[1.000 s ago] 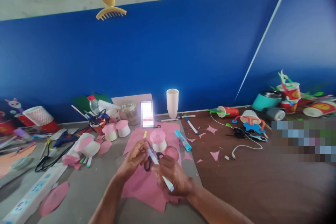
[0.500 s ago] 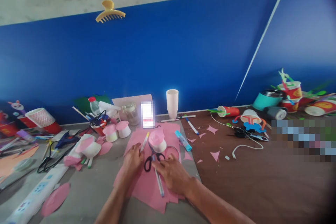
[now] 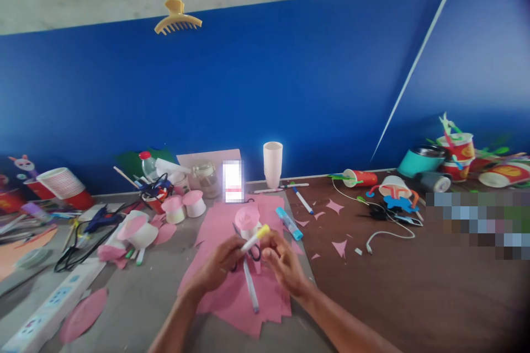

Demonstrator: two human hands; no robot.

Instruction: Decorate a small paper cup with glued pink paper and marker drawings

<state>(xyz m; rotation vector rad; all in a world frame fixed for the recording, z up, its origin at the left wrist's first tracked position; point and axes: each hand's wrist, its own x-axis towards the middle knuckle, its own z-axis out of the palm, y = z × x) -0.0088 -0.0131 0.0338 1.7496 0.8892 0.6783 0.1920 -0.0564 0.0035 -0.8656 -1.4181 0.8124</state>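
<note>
My left hand (image 3: 221, 265) is closed on a white marker with a yellow cap (image 3: 255, 239), held slantwise above the pink paper sheets (image 3: 223, 309). My right hand (image 3: 285, 265) is beside the yellow cap, its thumb and fingers curved and apart; whether a fingertip touches the cap is unclear. Behind the marker stands a white cup with a pink paper top (image 3: 247, 218), partly hidden. Scissors with black handles (image 3: 255, 253) lie under my hands, mostly covered. A white pen (image 3: 250, 287) rests on the pink paper just in front of them.
A light blue marker (image 3: 289, 223) lies at the paper's right edge. Pink scraps (image 3: 339, 248) and a white cable (image 3: 391, 230) are further right. Pink-topped cups (image 3: 194, 204), a glue gun (image 3: 101, 219) and a power strip (image 3: 53, 300) are on the left. A tall white cup (image 3: 273, 164) stands behind.
My left hand has lifted the yellow-capped marker off the paper and brought it to the middle. My right hand has moved from the scissors and pen up toward the cap.
</note>
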